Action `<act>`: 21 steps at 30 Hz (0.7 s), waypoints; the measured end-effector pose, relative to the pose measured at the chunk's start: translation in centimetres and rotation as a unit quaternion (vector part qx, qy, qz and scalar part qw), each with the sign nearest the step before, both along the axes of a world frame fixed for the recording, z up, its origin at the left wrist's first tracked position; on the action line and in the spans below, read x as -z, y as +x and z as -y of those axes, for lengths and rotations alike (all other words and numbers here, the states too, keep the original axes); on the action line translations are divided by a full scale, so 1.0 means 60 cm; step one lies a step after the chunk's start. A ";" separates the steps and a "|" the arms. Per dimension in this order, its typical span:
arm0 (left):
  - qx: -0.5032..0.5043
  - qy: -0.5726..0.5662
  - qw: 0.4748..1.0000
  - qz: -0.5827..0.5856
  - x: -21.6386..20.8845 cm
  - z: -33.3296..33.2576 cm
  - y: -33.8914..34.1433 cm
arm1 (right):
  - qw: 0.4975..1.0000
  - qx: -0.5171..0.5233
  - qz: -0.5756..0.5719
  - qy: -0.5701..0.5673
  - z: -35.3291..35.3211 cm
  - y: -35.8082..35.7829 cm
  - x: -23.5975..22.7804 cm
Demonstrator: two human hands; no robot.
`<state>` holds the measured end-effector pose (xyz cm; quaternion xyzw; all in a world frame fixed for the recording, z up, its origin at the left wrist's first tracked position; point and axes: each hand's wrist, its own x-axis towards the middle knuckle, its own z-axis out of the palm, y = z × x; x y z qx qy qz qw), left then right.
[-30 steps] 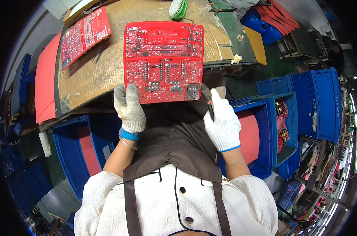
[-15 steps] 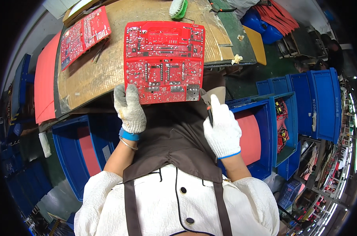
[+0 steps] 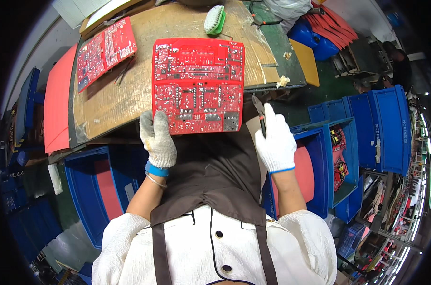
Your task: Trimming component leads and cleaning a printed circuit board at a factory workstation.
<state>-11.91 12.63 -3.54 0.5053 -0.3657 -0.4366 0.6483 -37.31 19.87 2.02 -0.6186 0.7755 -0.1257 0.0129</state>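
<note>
One large red rectangular circuit board [image 3: 198, 85] lies flat on the brown cardboard-covered work surface [image 3: 111, 99], with its near edge over the front rim of the surface, just above the person's dark brown apron [image 3: 215, 166]. The left hand [image 3: 157, 139], in a white knitted glove, is at the lower left corner of this board; its fingers touch the edge, but I cannot tell if the grip is clenched on the board or only rests against it. The right hand [image 3: 275, 140], also in a white glove, is just beside the lower right corner, and its grip is clenched around one small pair of cutting pliers with dark handles [image 3: 260, 114], the metal tip pointing up toward the board.

A second, smaller red circuit board [image 3: 106, 51] lies tilted at the far left part of the surface, well apart from the first. One green and white brush [image 3: 214, 20] lies beyond the far edge of the large board. One flat red sheet [image 3: 57, 104] rests along the left side of the surface. Several blue plastic bins [image 3: 382, 128] stand on the right, and one blue bin [image 3: 89, 185] is under the left hand.
</note>
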 end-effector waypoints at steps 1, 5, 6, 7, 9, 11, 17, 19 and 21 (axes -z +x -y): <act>-0.002 -0.002 1.000 -0.002 0.000 -0.001 -0.002 | 1.000 -0.002 -0.002 -0.002 -0.005 0.001 -0.002; -0.005 -0.010 1.000 0.004 0.002 -0.001 -0.001 | 0.997 -0.048 0.034 -0.041 -0.021 0.011 -0.018; -0.007 -0.013 1.000 0.011 0.003 -0.001 0.001 | 0.996 -0.072 0.035 -0.050 -0.021 0.012 -0.023; -0.006 -0.013 1.000 0.011 0.001 0.000 0.000 | 0.994 -0.088 0.018 -0.064 -0.018 0.010 -0.024; -0.003 -0.005 1.000 0.020 -0.006 0.000 -0.002 | 0.994 -0.093 -0.005 -0.055 -0.006 0.012 -0.026; -0.001 -0.006 1.000 0.019 -0.008 0.001 -0.004 | 0.994 -0.099 -0.031 -0.046 0.006 0.009 -0.028; -0.002 -0.008 1.000 0.011 -0.010 0.003 -0.006 | 0.988 -0.124 -0.083 -0.033 0.011 -0.001 -0.039; -0.006 -0.006 1.000 0.013 -0.015 0.005 -0.007 | 0.984 -0.135 -0.117 -0.026 0.013 -0.004 -0.049; 0.012 -0.007 1.000 0.006 -0.017 0.009 -0.001 | 0.981 -0.147 -0.122 -0.027 0.023 -0.012 -0.051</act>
